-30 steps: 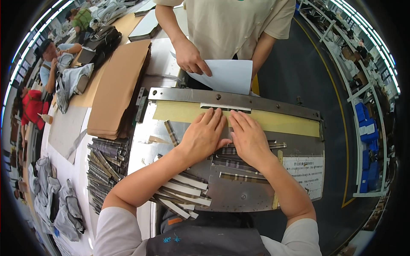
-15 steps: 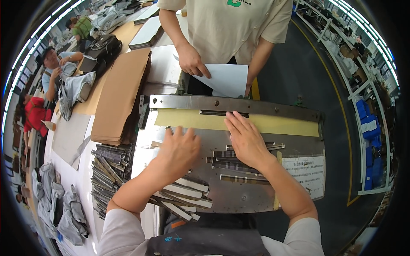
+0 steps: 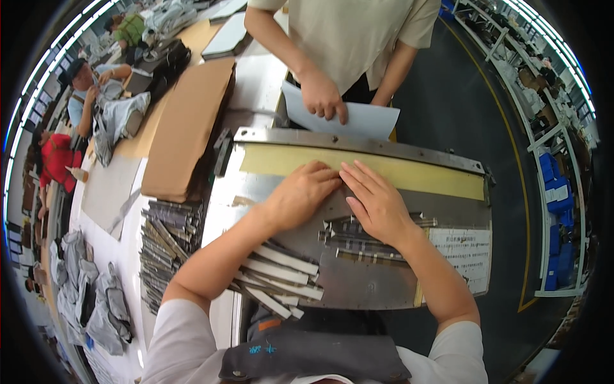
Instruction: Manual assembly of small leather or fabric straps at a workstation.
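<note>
My left hand is at the middle of the metal work plate, its fingers bent and closed near the yellow strip. What those fingers hold, if anything, is hidden beneath them. Close beside it, my right hand lies palm down with its fingers stretched out over the strip's lower edge. Several dark narrow strips lie below my right hand. Nearer to me, a fan of pale-faced strips overlaps the plate's left front edge.
A metal bar spans the plate's far side. Beyond it a person's hand holds a white sheet. At left are a brown board stack and a heap of dark strips. Blue bins stand on right-hand shelving.
My left hand has moved right and away from me, up beside my right hand. The dark strip seen along the bar no longer shows. The other person's sheet has shifted and tilted.
</note>
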The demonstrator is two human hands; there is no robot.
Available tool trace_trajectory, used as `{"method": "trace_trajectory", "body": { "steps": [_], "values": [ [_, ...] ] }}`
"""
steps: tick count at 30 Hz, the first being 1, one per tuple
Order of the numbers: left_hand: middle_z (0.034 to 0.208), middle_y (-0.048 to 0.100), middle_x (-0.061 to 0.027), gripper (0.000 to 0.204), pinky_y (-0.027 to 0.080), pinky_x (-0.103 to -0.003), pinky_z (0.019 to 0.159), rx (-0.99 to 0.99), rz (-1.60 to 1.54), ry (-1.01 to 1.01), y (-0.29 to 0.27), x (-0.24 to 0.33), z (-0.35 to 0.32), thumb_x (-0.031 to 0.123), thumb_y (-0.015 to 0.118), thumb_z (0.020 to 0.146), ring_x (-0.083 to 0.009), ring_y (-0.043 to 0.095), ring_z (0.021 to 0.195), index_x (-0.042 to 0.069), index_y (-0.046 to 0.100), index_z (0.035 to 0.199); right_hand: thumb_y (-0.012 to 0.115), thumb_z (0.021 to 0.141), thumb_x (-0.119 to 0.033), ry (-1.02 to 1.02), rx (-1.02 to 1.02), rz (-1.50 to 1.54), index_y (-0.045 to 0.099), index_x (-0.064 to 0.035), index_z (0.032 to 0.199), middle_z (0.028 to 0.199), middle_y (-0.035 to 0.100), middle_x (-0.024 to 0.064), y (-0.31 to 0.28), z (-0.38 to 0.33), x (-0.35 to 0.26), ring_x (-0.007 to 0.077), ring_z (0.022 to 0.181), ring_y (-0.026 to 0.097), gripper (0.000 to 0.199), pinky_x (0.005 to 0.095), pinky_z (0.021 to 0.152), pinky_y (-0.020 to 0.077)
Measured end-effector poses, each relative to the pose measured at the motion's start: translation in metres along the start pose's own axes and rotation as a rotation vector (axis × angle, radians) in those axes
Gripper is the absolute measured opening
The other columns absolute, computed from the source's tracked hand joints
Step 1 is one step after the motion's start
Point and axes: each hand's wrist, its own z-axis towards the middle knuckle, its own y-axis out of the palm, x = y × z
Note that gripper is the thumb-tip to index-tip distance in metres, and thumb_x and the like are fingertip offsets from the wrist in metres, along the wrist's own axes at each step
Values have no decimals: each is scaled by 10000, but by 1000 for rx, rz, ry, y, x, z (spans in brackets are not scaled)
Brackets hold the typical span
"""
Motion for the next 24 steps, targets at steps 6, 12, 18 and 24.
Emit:
{"method": "trace_trajectory", "body": {
  "steps": [6, 12, 18, 24],
  "values": [
    [948, 662, -141, 248, 531, -384, 783, -1, -52, -412, -84, 11, 14, 28, 705, 780, -293, 654, 885, 21, 666, 1025, 681, 812, -83, -6, -83, -99, 665, 6, 785, 951, 672, 95, -22, 0, 3, 296, 968, 603, 95, 401, 833, 490],
    [905, 623, -109, 290, 510, -401, 752, -459, -92, -443, -122, 47, -27, 73, 745, 743, -322, 619, 853, 44, 646, 1014, 687, 787, -23, -48, -141, 178, 655, -11, 859, 931, 628, 92, -11, 1, -25, 285, 880, 594, 79, 374, 745, 504],
    [1025, 554, -110, 421, 490, -407, 848, -453, -104, -572, -136, 78, -93, 118, 787, 723, -315, 557, 1026, 44, 588, 1086, 712, 772, -36, -61, -347, 324, 659, -15, 966, 970, 595, 101, -9, -3, -58, 287, 893, 584, 202, 375, 776, 506],
    [1025, 536, -123, 490, 476, -386, 858, -142, -215, -729, -110, 99, -127, 70, 829, 639, -324, 528, 1003, 24, 568, 1051, 668, 827, -104, -76, -527, 421, 559, 71, 1164, 1136, 548, 196, 18, 8, -91, 361, 1058, 540, 395, 413, 923, 461]
  ]
}}
